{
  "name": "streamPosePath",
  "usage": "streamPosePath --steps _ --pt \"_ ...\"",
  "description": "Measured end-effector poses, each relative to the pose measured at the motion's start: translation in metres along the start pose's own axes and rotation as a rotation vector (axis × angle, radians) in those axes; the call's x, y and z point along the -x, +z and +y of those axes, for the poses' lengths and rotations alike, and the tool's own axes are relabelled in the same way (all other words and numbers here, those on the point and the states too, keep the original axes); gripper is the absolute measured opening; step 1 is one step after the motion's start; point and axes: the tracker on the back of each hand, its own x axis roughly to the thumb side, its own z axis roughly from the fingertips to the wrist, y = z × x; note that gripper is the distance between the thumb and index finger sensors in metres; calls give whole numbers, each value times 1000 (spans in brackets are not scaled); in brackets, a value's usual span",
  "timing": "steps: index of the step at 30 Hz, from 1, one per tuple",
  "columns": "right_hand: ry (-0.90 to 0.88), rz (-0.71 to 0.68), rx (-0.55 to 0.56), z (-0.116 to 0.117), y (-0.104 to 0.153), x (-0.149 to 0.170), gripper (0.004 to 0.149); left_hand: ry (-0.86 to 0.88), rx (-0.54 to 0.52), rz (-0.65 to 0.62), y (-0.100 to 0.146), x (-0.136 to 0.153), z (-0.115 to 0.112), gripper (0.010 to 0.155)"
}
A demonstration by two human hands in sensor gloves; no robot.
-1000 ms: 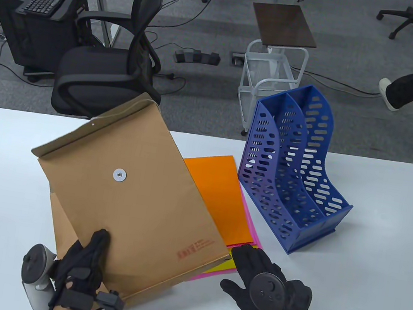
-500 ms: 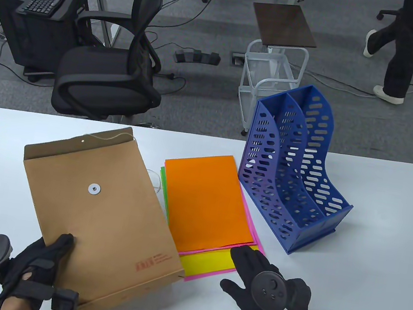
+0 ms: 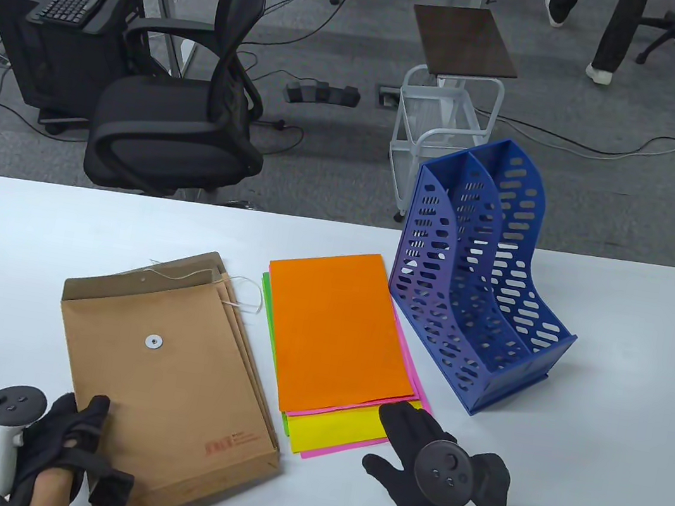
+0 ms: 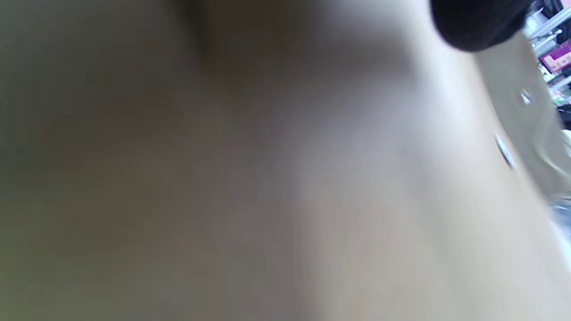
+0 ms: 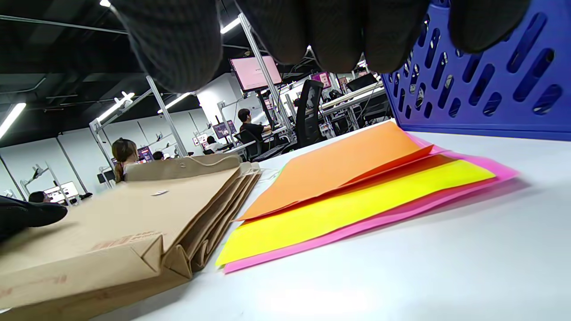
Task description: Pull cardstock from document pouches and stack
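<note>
A stack of brown document pouches (image 3: 166,367) lies flat on the white table (image 3: 603,436) at the left, flaps open at the far end; it also shows in the right wrist view (image 5: 134,214). My left hand (image 3: 71,435) rests on the top pouch's near left corner. Right of the pouches lies a stack of cardstock (image 3: 331,335), orange on top, with yellow, pink and green edges showing; it also shows in the right wrist view (image 5: 339,178). My right hand (image 3: 409,450) rests flat on the table, fingertips touching the stack's near right corner. The left wrist view shows only blurred brown pouch (image 4: 312,200).
A blue perforated file holder (image 3: 481,276) stands right of the cardstock, close to its far edge. Beyond the table's far edge are a black office chair (image 3: 180,113) and a small white cart (image 3: 449,111).
My left hand lowered the raised pouch and moved it left, laying it flat on the pouch stack. The cardstock stack came fully into view. My right hand stayed put.
</note>
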Motion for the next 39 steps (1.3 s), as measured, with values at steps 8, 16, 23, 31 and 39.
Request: streamPosePath --steps 8,16,23,31,39 --pt "3 -7 21 -1 0 -1 74 164 -84 -450 47 -65 26 71" --pt "36 -54 79 -1 3 -7 77 125 -367 -1083 164 -120 -25 63" --pt "93 -72 81 7 1 -11 77 -173 -317 -1134 133 -102 -100 64" --pt "104 -66 75 10 -1 -13 77 -20 -227 -1109 128 -90 -97 64" --pt "81 -71 101 11 -2 -15 77 -15 -268 -1074 125 -88 -87 63"
